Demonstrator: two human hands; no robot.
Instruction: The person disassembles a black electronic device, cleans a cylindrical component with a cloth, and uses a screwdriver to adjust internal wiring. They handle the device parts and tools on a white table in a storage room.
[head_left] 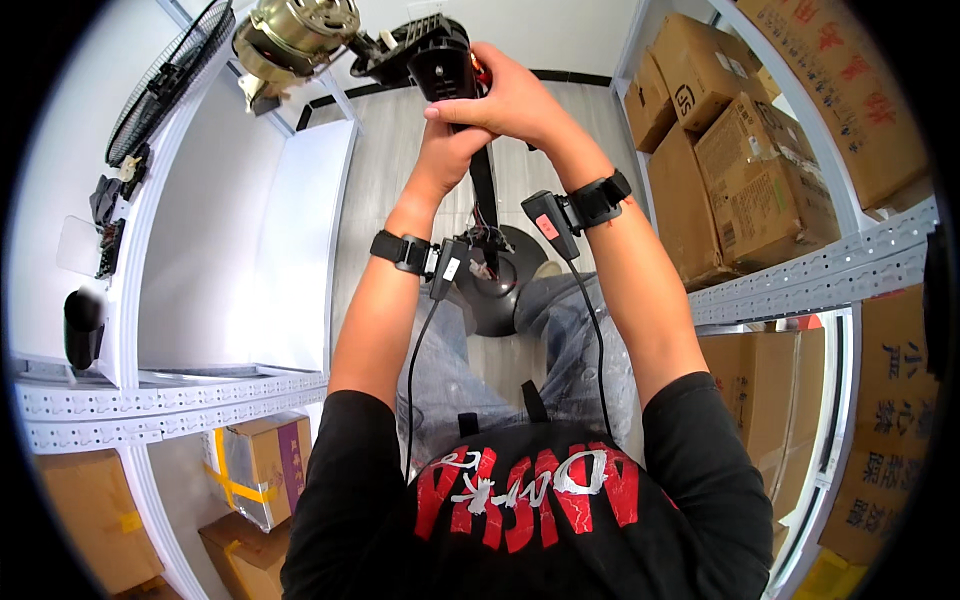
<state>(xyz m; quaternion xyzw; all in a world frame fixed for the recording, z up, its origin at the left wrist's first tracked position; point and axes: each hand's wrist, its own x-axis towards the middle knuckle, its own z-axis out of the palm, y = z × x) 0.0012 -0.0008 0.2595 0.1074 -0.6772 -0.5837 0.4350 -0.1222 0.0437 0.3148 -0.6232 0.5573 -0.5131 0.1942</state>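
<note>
A stand fan with no blades or grille on it stands upright before me. Its bare metal motor [298, 38] sticks out to the left from the black fan neck [438, 62]. My right hand [515, 98] is closed around the neck, its thumb lying across the front. Just below, my left hand [452, 152] wraps the lower end of the neck, touching the right hand. A small red-orange bit shows beside the right fingers; I cannot tell what it is. The black pole [483, 185] runs down to the round base [500, 285] between my legs, with loose wires near its foot.
On the left white shelf [235, 250] lie a black fan grille [165, 85], small black parts [108, 245] and a dark cylinder [85, 328]. Cardboard boxes [755, 175] fill the right rack. A cable [597, 350] hangs from the device on my right wrist.
</note>
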